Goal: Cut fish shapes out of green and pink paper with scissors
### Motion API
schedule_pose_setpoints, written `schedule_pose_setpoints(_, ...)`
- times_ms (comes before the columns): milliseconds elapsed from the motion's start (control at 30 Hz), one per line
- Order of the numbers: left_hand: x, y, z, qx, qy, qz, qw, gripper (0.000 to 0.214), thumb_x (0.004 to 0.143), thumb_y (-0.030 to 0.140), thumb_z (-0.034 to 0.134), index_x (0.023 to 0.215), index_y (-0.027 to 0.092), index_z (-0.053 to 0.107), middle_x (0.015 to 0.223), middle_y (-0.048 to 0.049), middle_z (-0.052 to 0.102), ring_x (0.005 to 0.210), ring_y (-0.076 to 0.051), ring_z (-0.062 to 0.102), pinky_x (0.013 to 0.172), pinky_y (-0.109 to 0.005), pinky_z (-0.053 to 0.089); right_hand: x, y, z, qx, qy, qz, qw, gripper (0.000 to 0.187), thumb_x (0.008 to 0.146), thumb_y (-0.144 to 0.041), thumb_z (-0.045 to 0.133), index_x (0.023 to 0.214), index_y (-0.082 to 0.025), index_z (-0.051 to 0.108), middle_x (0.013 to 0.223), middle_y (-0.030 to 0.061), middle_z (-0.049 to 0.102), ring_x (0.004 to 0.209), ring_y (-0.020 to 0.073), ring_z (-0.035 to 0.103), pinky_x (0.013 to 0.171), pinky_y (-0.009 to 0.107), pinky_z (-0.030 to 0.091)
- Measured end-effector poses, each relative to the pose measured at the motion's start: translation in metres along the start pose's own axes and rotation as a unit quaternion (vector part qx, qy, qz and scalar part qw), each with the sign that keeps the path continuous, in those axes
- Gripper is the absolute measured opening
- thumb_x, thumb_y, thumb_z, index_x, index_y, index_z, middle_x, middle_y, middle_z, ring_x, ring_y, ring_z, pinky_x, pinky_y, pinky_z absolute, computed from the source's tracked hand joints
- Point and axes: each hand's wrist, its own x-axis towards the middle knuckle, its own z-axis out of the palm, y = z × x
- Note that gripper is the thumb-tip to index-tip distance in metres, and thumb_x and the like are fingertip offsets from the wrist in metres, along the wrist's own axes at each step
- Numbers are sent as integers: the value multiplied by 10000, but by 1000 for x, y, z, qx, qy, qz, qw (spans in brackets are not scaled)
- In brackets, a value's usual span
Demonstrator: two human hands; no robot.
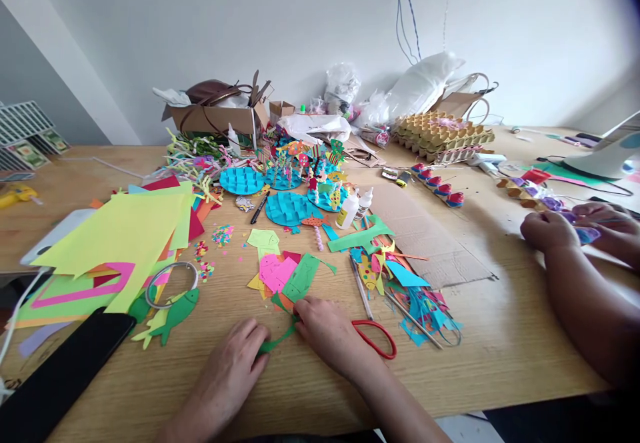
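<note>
My left hand (235, 356) lies near the table's front edge, its fingers pinched on one end of a thin green paper strip (277, 342). My right hand (327, 333) holds the other end of the strip, fingers pressed down on it. Just beyond my hands lies a small pile of pink, yellow and green paper scraps (285, 273). Red-handled scissors (377, 336) rest beside my right wrist. A green paper fish (175, 313) lies left of my left hand.
Yellow and coloured paper sheets (120, 236) cover the left side, with a black phone (65, 370) at the front left. Blue paper craft pieces (290, 206), glue bottles (349, 210) and egg trays (440, 133) stand farther back. Another person's hands (575, 230) work at the right.
</note>
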Motion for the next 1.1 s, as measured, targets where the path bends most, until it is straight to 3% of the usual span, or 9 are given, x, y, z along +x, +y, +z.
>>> schedule_pose_setpoints(433, 0, -7, 13, 59, 45, 42, 996, 228, 804, 67, 422, 730, 182, 604, 771, -48, 634, 766, -208, 603, 694, -314, 482, -1, -4, 4, -23, 3, -11, 1000, 170, 818, -84, 476, 865, -122, 634, 828, 109, 687, 731, 237, 667, 586, 272, 467)
schedule_pose_setpoints(633, 0, -16, -7, -42, 82, 27, 995, 175, 805, 121, 411, 733, 210, 543, 721, -6, 631, 679, -155, 613, 632, -243, 480, -6, -9, 0, -12, 3, -93, 996, 114, 848, -173, 504, 876, -185, 614, 865, 36, 670, 764, 187, 652, 610, 231, 454)
schedule_pose_setpoints(767, -4, -27, -21, -67, 126, -8, 990, 124, 791, 170, 425, 742, 230, 522, 704, 19, 628, 643, -141, 608, 598, -225, 473, -7, -20, 4, -27, 0, -127, 992, 154, 842, -92, 477, 864, -152, 617, 847, 69, 654, 741, 200, 640, 585, 245, 454)
schedule_pose_setpoints(1100, -9, -24, -20, -66, 100, -4, 993, 148, 799, 172, 434, 723, 221, 551, 725, 7, 643, 684, -153, 617, 634, -240, 472, -9, -28, 8, -48, 3, -141, 989, 229, 776, 25, 441, 875, -97, 608, 834, 123, 634, 752, 216, 616, 586, 254, 442)
